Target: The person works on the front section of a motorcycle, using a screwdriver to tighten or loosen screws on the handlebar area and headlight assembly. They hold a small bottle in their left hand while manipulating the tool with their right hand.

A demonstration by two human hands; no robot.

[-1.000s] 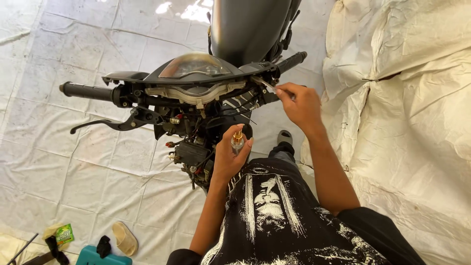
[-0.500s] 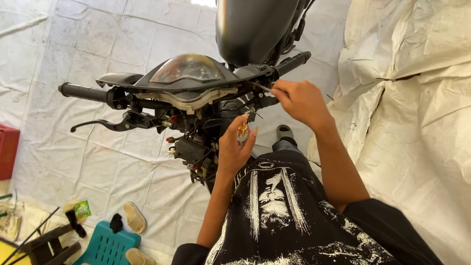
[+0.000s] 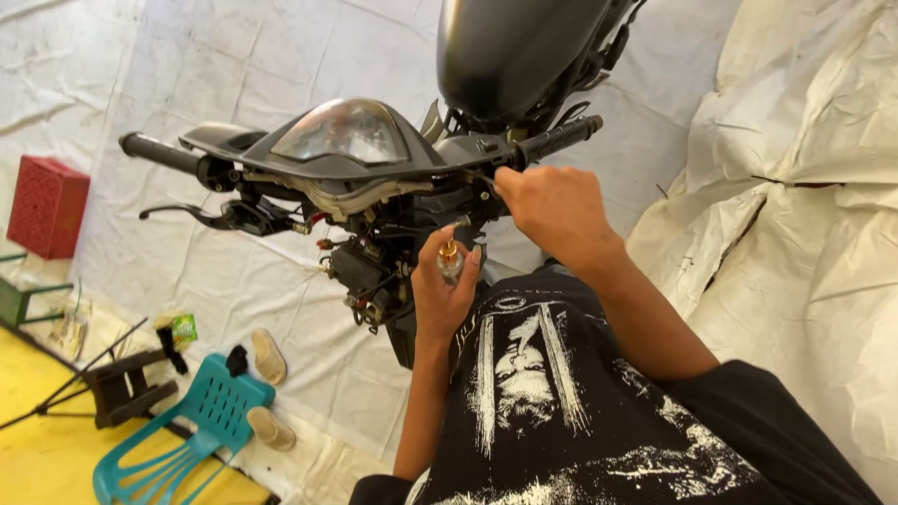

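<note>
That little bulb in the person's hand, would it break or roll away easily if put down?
Probably fragile: the small bulb looks like clear glass on a brass-coloured base. It seems light, since the left hand pinches it with fingertips alone. Being rounded, it would likely roll on the white sheet.

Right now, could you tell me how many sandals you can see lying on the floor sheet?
2: one sandal lies right of the teal plastic chair, the other sandal just below it by the chair's edge. More may be hidden.
</note>
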